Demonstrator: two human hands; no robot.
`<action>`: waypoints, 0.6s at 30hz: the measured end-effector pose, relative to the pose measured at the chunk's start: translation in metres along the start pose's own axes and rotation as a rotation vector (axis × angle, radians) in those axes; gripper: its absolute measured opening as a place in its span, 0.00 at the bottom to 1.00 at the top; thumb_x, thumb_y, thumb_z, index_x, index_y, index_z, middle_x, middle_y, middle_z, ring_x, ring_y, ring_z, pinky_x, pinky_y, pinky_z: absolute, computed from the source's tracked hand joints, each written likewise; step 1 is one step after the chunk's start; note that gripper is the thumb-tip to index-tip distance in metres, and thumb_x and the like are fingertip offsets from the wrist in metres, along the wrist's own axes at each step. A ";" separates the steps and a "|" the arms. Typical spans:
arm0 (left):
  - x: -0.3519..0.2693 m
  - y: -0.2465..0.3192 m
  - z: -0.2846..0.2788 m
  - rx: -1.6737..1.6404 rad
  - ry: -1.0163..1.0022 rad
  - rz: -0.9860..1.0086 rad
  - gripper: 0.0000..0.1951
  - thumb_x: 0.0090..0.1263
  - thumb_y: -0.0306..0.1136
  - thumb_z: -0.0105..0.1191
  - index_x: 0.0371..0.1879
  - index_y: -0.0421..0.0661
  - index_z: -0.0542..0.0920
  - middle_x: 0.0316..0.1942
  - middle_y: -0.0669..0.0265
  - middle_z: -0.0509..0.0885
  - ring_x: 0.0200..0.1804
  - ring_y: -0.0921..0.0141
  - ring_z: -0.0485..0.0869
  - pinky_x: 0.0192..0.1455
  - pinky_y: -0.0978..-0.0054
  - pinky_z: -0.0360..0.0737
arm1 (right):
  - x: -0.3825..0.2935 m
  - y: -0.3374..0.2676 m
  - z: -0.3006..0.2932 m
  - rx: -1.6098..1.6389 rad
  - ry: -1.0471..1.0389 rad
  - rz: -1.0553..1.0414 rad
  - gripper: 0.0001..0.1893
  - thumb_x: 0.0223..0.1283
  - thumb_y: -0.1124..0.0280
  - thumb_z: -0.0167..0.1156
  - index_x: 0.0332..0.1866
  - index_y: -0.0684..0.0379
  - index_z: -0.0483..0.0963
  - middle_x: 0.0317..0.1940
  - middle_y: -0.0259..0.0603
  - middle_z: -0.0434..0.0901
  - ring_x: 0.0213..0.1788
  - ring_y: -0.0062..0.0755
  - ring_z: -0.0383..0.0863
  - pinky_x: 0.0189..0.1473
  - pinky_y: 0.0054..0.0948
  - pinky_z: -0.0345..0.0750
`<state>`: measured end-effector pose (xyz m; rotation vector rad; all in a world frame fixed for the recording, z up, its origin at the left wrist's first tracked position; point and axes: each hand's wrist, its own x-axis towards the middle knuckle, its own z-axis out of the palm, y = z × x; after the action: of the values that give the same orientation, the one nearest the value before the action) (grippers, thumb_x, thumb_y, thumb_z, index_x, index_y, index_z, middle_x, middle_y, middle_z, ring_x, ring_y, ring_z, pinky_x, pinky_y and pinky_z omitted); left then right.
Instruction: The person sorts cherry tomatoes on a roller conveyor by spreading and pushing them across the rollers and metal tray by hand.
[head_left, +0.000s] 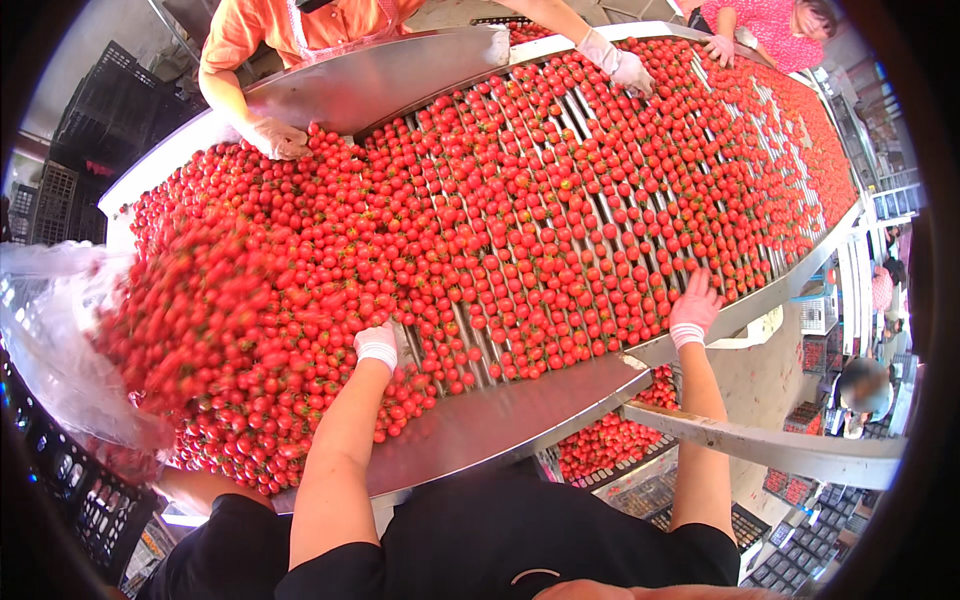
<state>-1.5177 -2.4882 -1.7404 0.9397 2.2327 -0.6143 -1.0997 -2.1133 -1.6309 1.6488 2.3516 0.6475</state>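
Observation:
Red cherry tomatoes (517, 225) cover a metal roller conveyor (474, 337) before me, heaped thickly at the left and lying in rows between the rollers towards the right. My left hand (379, 345), in a white glove with a striped cuff, reaches into the near side of the heap; its fingers are partly hidden, so I cannot tell whether it grips any. My right hand (696, 304), in a pale glove, rests with fingers apart on tomatoes at the conveyor's near edge. At the far left, tomatoes blurred by motion tumble beside a clear plastic liner (67, 330).
Across the conveyor, a person in orange has gloved hands (630, 71) among the tomatoes; another in pink (720, 49) works at the far right. A co-worker's arm (195, 487) and a black crate (67, 480) are left of me. A metal bar (765, 439) juts out right; tomato crates (607, 450) stand below.

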 end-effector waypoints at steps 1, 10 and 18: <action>-0.003 0.002 -0.006 0.000 0.003 0.010 0.15 0.69 0.32 0.48 0.54 0.48 0.76 0.40 0.59 0.88 0.43 0.63 0.88 0.38 0.55 0.84 | -0.003 -0.010 -0.004 -0.069 0.017 -0.039 0.34 0.52 0.67 0.60 0.69 0.54 0.63 0.72 0.38 0.60 0.60 0.49 0.70 0.66 0.45 0.63; -0.001 -0.025 0.012 0.030 0.145 0.157 0.12 0.70 0.31 0.45 0.44 0.49 0.84 0.35 0.60 0.89 0.40 0.63 0.89 0.36 0.60 0.84 | -0.085 -0.023 -0.012 0.982 -0.021 -0.345 0.33 0.47 0.85 0.52 0.64 0.55 0.70 0.67 0.46 0.68 0.70 0.50 0.64 0.71 0.39 0.62; 0.008 -0.047 0.050 -0.024 0.198 0.088 0.23 0.48 0.34 0.72 0.45 0.48 0.80 0.46 0.56 0.82 0.48 0.59 0.85 0.46 0.61 0.84 | -0.271 -0.017 -0.092 0.829 -0.681 -0.458 0.07 0.59 0.68 0.60 0.40 0.55 0.82 0.37 0.44 0.84 0.41 0.43 0.84 0.48 0.36 0.80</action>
<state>-1.5387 -2.5452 -1.7723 1.1222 2.3505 -0.4715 -1.0535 -2.3915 -1.5803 1.1447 2.3844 -0.9364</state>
